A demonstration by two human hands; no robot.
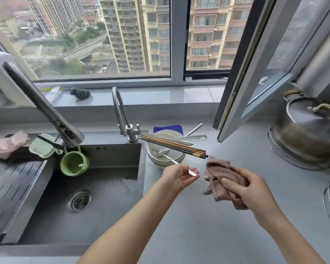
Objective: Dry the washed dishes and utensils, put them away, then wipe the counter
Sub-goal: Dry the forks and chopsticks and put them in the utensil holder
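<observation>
My left hand [176, 178] pinches the handle end of a metal fork [161, 153], whose tines rest over a stack of white bowls [164, 159] on the grey counter [198, 225]. Several chopsticks [173, 145] lie across the top of the bowls. Behind them a white plate [168, 134] and a metal ladle handle [193, 129] sit by a blue cloth [168, 128]. My right hand [250, 189] grips a crumpled pink-brown dish towel [221, 178], just right of the fork's handle.
A steel sink [80, 197] with a green cup [73, 164] hanging in it lies to the left, under two faucets [122, 119]. A large steel pot [309, 134] stands at the right. An open window sash [255, 73] juts over the counter.
</observation>
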